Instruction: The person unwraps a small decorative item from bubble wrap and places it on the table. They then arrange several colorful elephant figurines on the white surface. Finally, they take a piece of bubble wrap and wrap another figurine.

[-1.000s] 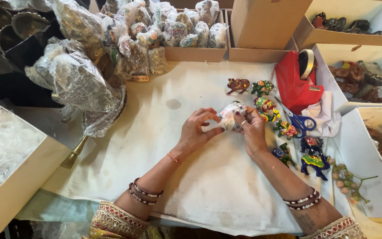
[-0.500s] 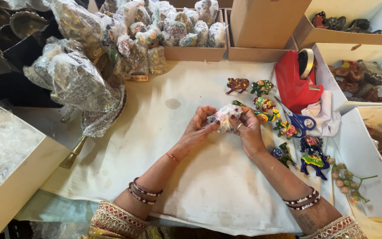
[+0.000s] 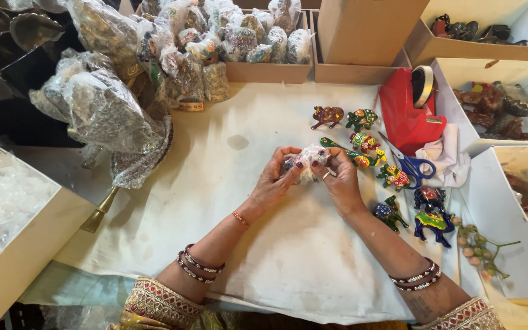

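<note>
pinching the bubble-wrapped figurine (image 3: pixel 305 160) between my left hand (image 3: pixel 279 177) and right hand (image 3: pixel 340 180); loose wrap could unfurl, dropping it onto the painted animals (image 3: pixel 362 143) just right of my grip.

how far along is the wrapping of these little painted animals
Done: a box of wrapped bundles sits at the top of the table. In hand: the left hand and right hand both grip one small figure in bubble wrap. Left: several unwrapped painted figurines stand beside the red tape dispenser.
</note>
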